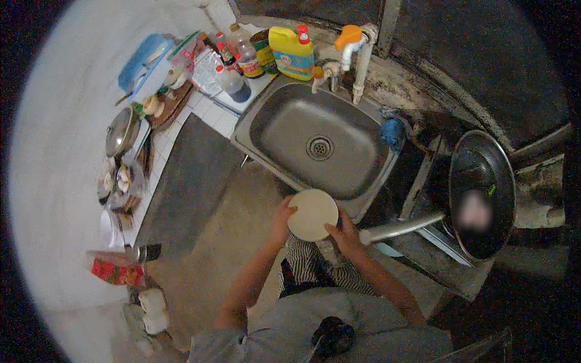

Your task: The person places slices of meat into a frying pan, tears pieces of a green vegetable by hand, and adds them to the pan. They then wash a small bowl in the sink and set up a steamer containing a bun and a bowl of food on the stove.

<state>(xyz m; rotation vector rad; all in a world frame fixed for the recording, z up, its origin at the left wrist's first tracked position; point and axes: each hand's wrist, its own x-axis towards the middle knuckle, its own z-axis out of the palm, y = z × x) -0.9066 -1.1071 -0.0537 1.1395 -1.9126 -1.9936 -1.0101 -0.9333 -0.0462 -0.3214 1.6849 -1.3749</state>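
A round, cream-white bowl or plate is held level in both hands at the sink's front edge. My left hand grips its left rim, with the thumb over the top. On the lower right, my right hand grips the rim the same way. How deep the dish is I cannot tell from above. Just beyond it lies a stainless steel sink basin with a round drain strainer. A plastic tap with an orange handle rises behind the basin.
A frying pan stands on the right, its long handle reaching towards my right hand. Blue cloth hangs at the sink's right rim. A yellow detergent jug and several bottles line the back left. Pot lids and dishes crowd the left counter.
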